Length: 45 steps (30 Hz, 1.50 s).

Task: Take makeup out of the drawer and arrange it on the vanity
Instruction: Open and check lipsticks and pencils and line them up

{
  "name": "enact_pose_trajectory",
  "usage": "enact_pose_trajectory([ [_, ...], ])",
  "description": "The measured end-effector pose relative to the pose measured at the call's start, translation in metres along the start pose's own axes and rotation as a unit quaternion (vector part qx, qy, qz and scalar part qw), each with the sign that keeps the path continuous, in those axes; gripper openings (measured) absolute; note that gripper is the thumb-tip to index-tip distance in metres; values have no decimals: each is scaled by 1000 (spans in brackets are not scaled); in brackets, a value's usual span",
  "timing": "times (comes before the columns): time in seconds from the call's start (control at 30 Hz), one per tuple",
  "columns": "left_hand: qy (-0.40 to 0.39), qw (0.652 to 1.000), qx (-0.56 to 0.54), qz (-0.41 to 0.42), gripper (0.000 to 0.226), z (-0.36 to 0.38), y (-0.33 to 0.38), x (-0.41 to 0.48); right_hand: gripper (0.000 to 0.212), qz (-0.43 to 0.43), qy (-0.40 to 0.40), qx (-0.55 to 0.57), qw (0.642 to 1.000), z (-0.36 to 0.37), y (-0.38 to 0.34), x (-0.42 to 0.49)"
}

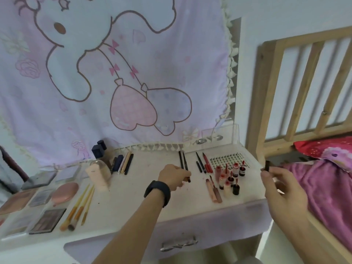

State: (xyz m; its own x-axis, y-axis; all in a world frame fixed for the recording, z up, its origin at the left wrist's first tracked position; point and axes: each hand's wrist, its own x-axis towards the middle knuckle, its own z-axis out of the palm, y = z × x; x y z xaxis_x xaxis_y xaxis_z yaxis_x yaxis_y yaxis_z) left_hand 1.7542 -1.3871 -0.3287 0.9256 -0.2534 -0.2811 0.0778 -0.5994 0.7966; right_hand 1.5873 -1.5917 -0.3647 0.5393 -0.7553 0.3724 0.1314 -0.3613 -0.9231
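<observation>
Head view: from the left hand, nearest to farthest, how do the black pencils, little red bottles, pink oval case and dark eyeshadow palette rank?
1. Black pencils, gripped by the left hand.
2. Little red bottles, to its right.
3. Pink oval case, far left.
4. Dark eyeshadow palette, left front edge.

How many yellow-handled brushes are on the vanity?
3, side by side on the vanity's front left: left brush, middle brush, shorter right brush. None looks hidden.
</observation>
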Motion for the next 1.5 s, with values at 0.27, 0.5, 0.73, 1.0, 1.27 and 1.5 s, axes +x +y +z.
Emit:
enact_pose_trajectory([
  [0.27, 16, 989, 144, -27, 24, 32, 24, 55, 8, -7, -1, -104, 995, 3, 52, 42],
  [0.5, 39, 971, 234, -16, 30, 46, 25, 82, 2, -4, -9, -136, 991, 18, 82, 38],
  [0.73, 67, 968, 241, -8, 27, 52, 23, 93, 9, -66, 18, -189, 980, 23, 98, 31],
  [1.0, 82, 973, 214, 11, 15, 58, 17, 98, 10, -72, 19, -190, 979, 25, 106, 30],
  [1.27, 76, 980, 185, 21, 11, 57, 20, 90, 14, -54, 3, -188, 981, 23, 106, 29],
  [1.5, 52, 989, 118, 75, 7, 41, 22, 53, 17, -21, -62, -119, 991, 11, 83, 31],
])
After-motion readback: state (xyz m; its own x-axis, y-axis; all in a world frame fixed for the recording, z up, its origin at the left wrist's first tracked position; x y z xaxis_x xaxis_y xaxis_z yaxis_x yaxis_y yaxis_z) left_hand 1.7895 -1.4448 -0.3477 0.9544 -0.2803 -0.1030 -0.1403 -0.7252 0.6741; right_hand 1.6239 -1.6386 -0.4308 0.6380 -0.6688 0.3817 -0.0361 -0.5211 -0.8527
